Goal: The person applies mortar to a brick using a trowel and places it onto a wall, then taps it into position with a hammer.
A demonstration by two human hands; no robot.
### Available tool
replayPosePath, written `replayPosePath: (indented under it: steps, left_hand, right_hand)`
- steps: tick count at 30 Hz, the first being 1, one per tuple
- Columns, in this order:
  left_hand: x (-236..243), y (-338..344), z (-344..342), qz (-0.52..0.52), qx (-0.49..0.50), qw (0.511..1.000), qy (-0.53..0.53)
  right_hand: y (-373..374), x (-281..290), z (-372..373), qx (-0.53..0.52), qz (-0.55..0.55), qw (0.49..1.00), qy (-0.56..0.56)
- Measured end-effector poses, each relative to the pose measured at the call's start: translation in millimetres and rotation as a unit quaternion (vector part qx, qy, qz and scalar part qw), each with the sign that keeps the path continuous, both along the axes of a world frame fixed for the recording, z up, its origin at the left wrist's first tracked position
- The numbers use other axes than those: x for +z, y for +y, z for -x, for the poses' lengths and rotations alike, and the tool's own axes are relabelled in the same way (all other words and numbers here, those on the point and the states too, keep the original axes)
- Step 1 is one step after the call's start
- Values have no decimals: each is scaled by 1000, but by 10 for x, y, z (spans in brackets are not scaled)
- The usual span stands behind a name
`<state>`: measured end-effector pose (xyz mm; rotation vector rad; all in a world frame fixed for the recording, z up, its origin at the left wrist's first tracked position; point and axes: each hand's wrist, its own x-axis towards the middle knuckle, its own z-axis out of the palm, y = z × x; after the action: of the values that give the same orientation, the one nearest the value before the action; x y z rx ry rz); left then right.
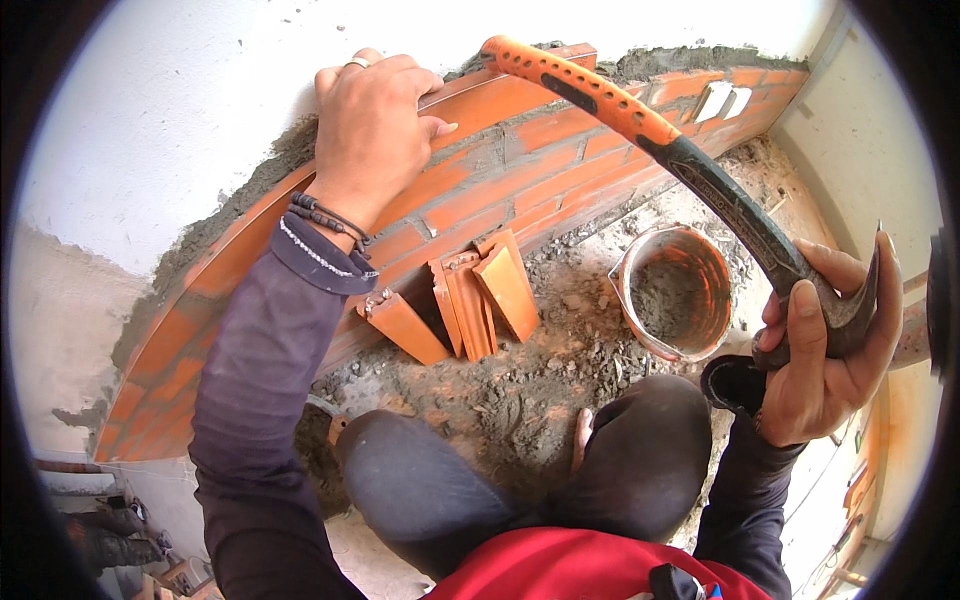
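My left hand point(375, 130) lies on the top course of the low brick wall, fingers curled over the back edge of a long orange brick point(480, 103) and thumb on its front. In my right hand point(830, 370) is a claw hammer point(725, 200), gripped by its metal head. Its black and orange handle slants up and left, the orange end over the far end of that brick. Whether the handle touches the brick I cannot tell. Grey mortar point(225, 220) fills the strip between the brickwork and the white wall.
Several loose orange bricks point(470, 300) lean against the foot of the wall. A bucket point(676, 292) with grey mortar inside stands on the rubble-strewn floor point(520, 410). White switch plates point(722, 101) sit on the wall at the far right. My knees are close below.
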<state>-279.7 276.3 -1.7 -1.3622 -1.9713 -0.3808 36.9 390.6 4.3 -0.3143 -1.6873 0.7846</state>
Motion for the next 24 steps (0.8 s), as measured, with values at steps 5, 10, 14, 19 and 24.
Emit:
replayPosePath:
  steps: [5, 10, 14, 19, 24]
  left_hand:
    - [21, -7, 12, 13, -1, 1000, -6]
    - [20, -2, -10, 10, 15, 1000, 3]
    - [34, 18, 5, 15, 11, 1000, 1]
    - [265, -297, -40, -14, 4, 1000, 12]
    - [382, -1081, -251, -180, 16, 977, -111]
  right_hand:
    - [-58, -27, -5, -5, 8, 1000, 27]
    - [-68, -46, 16, 6, 17, 1000, 4]
    - [-48, -17, 7, 6, 8, 999, -31]
    - [0, -204, -124, 50, 88, 991, 85]
    - [187, -606, -246, 124, 273, 954, -8]
